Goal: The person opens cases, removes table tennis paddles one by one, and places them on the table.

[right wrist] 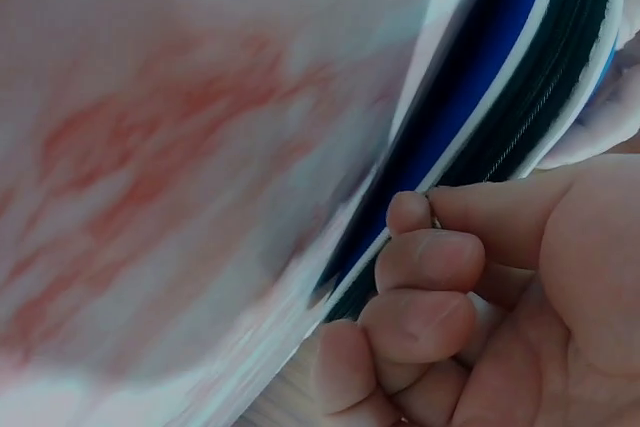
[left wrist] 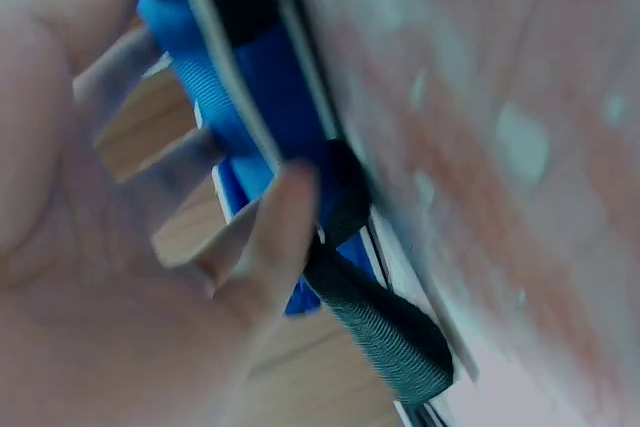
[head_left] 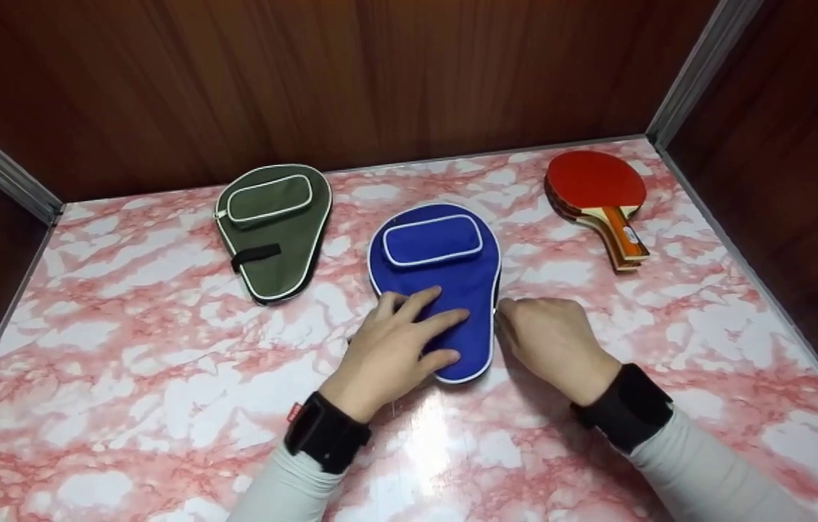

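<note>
A blue table tennis racket case (head_left: 445, 290) with white piping lies flat on the table, its narrow end toward me. My left hand (head_left: 391, 348) rests on its lower left part with fingers spread. A black strap loop (left wrist: 385, 332) hangs from the case's side near that hand. At the case's right edge, my right hand (head_left: 554, 337) pinches the zipper pull (right wrist: 434, 215) between thumb and forefinger; the fingers mostly hide it. The black zipper (right wrist: 545, 97) runs along the side wall, and its teeth look closed beyond the fingers in the right wrist view.
A green racket case (head_left: 282, 232) with a black strap lies at the back left. Two stacked table tennis rackets, the top one a red racket (head_left: 597, 181), lie at the back right. Dark wood panels (head_left: 380, 80) wall the marbled pink table (head_left: 162, 406) at the back and sides.
</note>
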`<state>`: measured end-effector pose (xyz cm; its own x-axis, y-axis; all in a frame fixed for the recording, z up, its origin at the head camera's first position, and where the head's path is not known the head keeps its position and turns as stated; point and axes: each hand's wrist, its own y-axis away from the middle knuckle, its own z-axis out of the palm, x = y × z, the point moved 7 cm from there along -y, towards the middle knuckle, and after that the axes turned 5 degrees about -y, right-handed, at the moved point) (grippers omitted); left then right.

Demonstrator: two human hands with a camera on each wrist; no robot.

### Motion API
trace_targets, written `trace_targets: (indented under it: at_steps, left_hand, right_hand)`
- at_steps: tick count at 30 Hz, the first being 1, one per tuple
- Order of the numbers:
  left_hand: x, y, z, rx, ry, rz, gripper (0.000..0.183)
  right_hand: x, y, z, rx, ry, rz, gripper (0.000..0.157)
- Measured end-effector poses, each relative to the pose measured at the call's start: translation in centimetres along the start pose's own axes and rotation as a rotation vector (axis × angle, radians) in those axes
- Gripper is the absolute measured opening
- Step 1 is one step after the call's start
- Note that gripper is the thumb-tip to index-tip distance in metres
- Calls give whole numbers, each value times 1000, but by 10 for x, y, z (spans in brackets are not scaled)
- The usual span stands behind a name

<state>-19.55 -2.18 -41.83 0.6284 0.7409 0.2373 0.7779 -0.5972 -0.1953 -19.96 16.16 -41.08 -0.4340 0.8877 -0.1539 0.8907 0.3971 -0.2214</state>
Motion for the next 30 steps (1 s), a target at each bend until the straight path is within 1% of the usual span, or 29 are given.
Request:
trace_targets:
  at_steps: [3, 6, 9, 12, 16, 19, 24, 30]
  left_hand:
    - [5, -5, -1, 59, -109, -7, 56]
    - [7, -7, -3, 84, -144, 0, 57]
    - [6, -7, -3, 77, -124, 9, 57]
    - [4, -7, -3, 65, -91, 19, 53]
    - [1, -5, -4, 89, -70, 34, 45]
    - [-1, -4, -4, 103, -58, 37, 45]
    - [-1, -5, -3, 88, -41, 25, 47]
    - [-3, -5, -2, 80, -38, 7, 48]
  right_hand:
    - [2, 1, -2, 7, 9, -5, 25]
    - [2, 4, -2, 0, 18, -15, 24]
    - [-1, 7, -3, 1, 24, -34, 23]
    - [-4, 11, -4, 0, 29, -55, 24]
    - [-8, 19, -5, -18, 28, -55, 21]
    - [-11, 25, -3, -36, 23, -54, 19]
    - [-17, 35, -3, -35, 16, -76, 26]
    - [-26, 45, -4, 2, 1, -105, 31]
